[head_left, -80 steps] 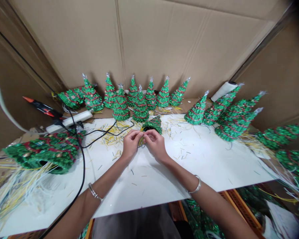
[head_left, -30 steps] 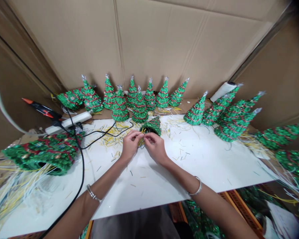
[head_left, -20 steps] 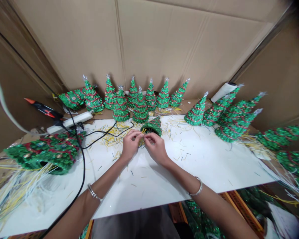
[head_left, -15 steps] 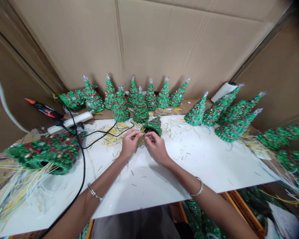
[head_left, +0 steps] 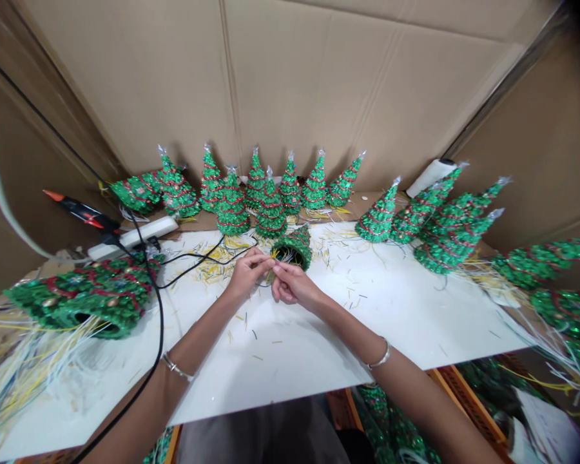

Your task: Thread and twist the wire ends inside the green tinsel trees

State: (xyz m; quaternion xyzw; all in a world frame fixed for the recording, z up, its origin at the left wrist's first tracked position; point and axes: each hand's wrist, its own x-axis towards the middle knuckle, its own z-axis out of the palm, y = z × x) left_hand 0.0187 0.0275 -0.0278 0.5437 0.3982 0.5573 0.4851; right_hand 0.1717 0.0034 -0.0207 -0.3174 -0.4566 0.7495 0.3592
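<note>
A small green sequinned Christmas tree point(head_left: 294, 245) lies on its side on the white tabletop point(head_left: 396, 309), its hollow base facing me with thin wires coming out. My left hand point(head_left: 246, 275) and my right hand point(head_left: 290, 286) meet just in front of that base. Both pinch the thin yellow and dark wires point(head_left: 272, 262) between fingertips. Each wrist wears a metal bangle.
Several finished trees point(head_left: 269, 196) stand along the cardboard back wall, more lie at the right point(head_left: 447, 225) and at the left point(head_left: 89, 293). A white power strip point(head_left: 135, 236), a black cable point(head_left: 160, 322) and a glue gun point(head_left: 82, 211) are at the left. Wire offcuts litter the table.
My right hand has turned and slid a little toward me, its fingers curling under; my left hand has stretched toward the tree's base. The tree stays where it was.
</note>
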